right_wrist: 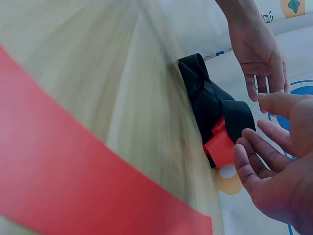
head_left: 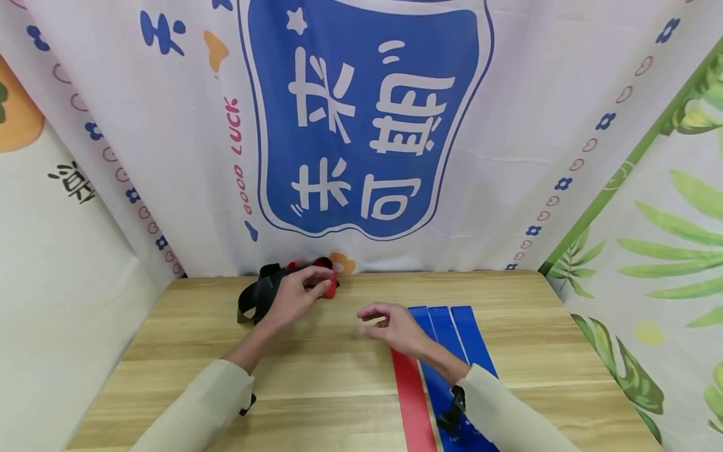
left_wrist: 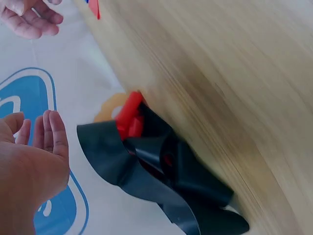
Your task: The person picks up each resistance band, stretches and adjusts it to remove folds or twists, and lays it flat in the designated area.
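Note:
A crumpled pile of black bands (head_left: 257, 298) with a red piece (left_wrist: 129, 115) among them lies at the table's back edge. My left hand (head_left: 299, 292) is in front of the pile in the head view, its fingers loosely bent and nothing between them. The left wrist view shows this hand (left_wrist: 39, 156) apart from the pile. To its right my right hand (head_left: 398, 329) hovers with thumb and fingers spread, holding nothing. Under my right forearm lie a red flat band (head_left: 415, 402) and several blue flat bands (head_left: 471, 333), side by side and running front to back.
The bands lie on a wood-grain table (head_left: 316, 402). A white printed cloth (head_left: 519, 94) with a blue emblem hangs right behind its back edge. Another cloth with green leaves (head_left: 672, 251) hangs along the right side.

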A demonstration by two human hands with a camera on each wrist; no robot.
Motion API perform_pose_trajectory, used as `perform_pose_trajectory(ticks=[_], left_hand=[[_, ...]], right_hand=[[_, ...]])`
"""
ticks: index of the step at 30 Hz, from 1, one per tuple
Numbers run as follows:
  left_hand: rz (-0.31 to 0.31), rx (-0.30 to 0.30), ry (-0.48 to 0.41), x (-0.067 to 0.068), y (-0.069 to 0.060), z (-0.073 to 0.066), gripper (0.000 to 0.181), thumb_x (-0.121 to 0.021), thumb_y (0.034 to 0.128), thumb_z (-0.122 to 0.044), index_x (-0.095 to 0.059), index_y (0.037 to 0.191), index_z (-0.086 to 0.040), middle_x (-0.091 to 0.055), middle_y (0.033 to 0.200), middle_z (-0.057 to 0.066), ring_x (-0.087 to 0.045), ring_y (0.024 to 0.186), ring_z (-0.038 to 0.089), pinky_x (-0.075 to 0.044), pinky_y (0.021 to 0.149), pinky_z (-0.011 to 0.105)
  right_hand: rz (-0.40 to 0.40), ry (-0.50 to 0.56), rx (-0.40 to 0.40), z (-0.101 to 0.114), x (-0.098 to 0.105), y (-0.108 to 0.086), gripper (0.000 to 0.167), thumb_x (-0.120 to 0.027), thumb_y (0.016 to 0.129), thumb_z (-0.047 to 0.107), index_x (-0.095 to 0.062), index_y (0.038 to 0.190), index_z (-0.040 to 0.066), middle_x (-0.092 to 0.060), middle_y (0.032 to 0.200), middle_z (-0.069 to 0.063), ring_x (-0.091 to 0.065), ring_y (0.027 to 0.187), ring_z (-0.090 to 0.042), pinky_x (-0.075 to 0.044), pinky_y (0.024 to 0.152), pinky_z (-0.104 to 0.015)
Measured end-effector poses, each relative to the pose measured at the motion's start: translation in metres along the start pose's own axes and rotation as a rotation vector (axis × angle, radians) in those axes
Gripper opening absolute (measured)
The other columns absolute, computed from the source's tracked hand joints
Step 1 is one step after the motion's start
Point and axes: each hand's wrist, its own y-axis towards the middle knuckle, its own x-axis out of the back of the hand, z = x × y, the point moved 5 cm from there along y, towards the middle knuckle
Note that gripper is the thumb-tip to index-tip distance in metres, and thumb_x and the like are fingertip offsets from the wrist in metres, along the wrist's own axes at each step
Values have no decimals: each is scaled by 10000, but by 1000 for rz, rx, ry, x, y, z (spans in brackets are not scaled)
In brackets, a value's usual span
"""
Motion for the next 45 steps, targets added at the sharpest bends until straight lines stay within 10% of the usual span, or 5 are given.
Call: perform_pose_trajectory(ticks=[17, 30, 36, 45], left_hand=[[-108, -60, 28, 46, -2, 24, 245, -693, 1045, -152, -737, 1274, -74, -741, 1267, 99, -705, 1067, 225, -523, 834, 125], [-234, 3, 25, 77, 0, 67, 265, -654, 1067, -173, -724, 1262, -7, -747, 1213, 191, -675, 998, 94, -495, 807, 67], [-265, 62, 65, 90, -3, 84, 301, -632, 1080, -202, -713, 1284, 5, -735, 1263, 188, -684, 1090, 239, -460, 828, 40], [-189, 125, 96, 93, -2, 101, 341, -593, 1096, -189, -664, 1356, 20, -688, 1337, 231, -648, 1209, 371, -547, 995, 341]], right_hand=[[-21, 18, 84, 30, -20, 38, 425, -788, 970, 132, -691, 1383, 104, -673, 1412, -70, -682, 1224, -303, -573, 1037, -375], [-40, 19, 160, 37, -34, 62, 499, -795, 958, 91, -647, 1435, 72, -606, 1501, -93, -613, 1329, -316, -522, 1109, -475], [-50, -2, 181, 39, -37, 71, 557, -806, 951, 100, -606, 1463, 10, -576, 1541, -108, -536, 1400, -375, -480, 1139, -541], [-55, -10, 164, 39, -38, 83, 617, -785, 970, 114, -543, 1533, 42, -509, 1612, -68, -479, 1474, -276, -480, 1149, -513]])
